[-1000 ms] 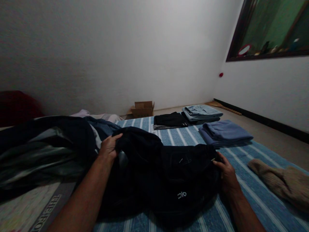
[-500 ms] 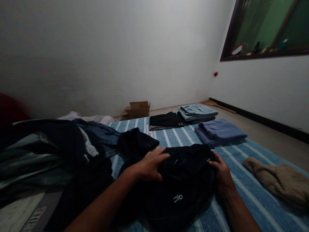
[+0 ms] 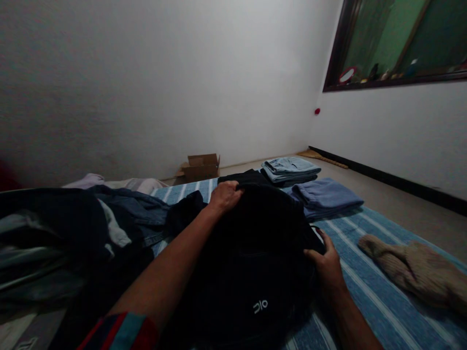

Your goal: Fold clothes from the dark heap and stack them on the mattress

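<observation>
A black garment (image 3: pixel 255 262) with a small white logo lies bunched in front of me on a blue striped sheet (image 3: pixel 368 287). My left hand (image 3: pixel 225 195) is closed on the garment's upper edge and holds it raised. At the garment's right edge, low near the sheet, my right hand (image 3: pixel 326 265) is closed on the fabric. Its fingertips are partly hidden by the cloth.
A heap of dark and denim clothes (image 3: pixel 73 233) lies at the left. Folded stacks sit beyond: light blue jeans (image 3: pixel 290 167), a purple-blue piece (image 3: pixel 326 194), a black piece (image 3: pixel 251 176). A beige knit (image 3: pixel 412 270) lies right. A cardboard box (image 3: pixel 199 166) stands by the wall.
My left hand has moved from the left side of the garment to its top edge and lifted it up and away. My right hand has kept its hold on the right edge.
</observation>
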The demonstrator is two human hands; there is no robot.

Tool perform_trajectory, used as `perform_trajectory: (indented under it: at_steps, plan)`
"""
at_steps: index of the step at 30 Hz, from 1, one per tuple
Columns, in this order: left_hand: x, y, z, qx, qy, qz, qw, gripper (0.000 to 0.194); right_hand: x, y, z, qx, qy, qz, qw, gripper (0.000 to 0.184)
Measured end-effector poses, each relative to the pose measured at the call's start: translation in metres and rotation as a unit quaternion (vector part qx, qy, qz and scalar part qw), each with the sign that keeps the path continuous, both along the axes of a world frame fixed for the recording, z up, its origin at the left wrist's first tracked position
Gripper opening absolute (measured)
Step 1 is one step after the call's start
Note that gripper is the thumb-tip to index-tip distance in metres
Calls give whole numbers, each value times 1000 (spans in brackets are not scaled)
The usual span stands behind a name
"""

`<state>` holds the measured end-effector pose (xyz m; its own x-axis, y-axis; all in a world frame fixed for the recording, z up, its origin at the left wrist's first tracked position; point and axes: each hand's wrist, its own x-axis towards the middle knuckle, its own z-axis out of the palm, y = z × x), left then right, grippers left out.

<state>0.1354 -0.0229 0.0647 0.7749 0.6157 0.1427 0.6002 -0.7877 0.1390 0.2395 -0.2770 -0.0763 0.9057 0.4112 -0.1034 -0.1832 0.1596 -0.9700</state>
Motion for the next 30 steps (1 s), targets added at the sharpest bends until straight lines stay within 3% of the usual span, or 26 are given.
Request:
perform_trajectory:
  at_steps: [2,4,7,10,13,16,20,25,28,30]
  plan:
    - [13,12,-5,26,-34,53,998,39,2,-2,0,-28,-6,-3,1000,78]
    - [20,18,-19,36,-48,70,996,43,5,-4,-2,-56,-6,-18,998,76]
    - [15,16,-48,31,-45,36,998,48,11,-5,-8,-66,15,-41,997,75]
    - [-7,11,-64,11,-27,-17,999,34,15,-5,-12,-54,32,-35,997,75]
    - [-40,5,-62,-4,-21,-46,999,26,16,-6,-12,-62,36,-30,997,75]
    - [-86,-1,-52,-2,-38,-30,999,29,17,-9,-12,-80,34,-31,996,74]
    - [-167,-15,-44,24,-118,72,990,31,18,-13,-14,-139,15,-33,990,75]
    - [-271,-47,-53,83,-112,304,942,34,18,-18,-14,-203,-18,-19,979,81]
    - [-308,-67,-66,66,-83,395,913,41,24,-26,-20,-285,-90,-23,954,80]
    - [-321,-74,-76,0,-81,450,889,44,31,-31,-30,-329,-145,-16,933,79]
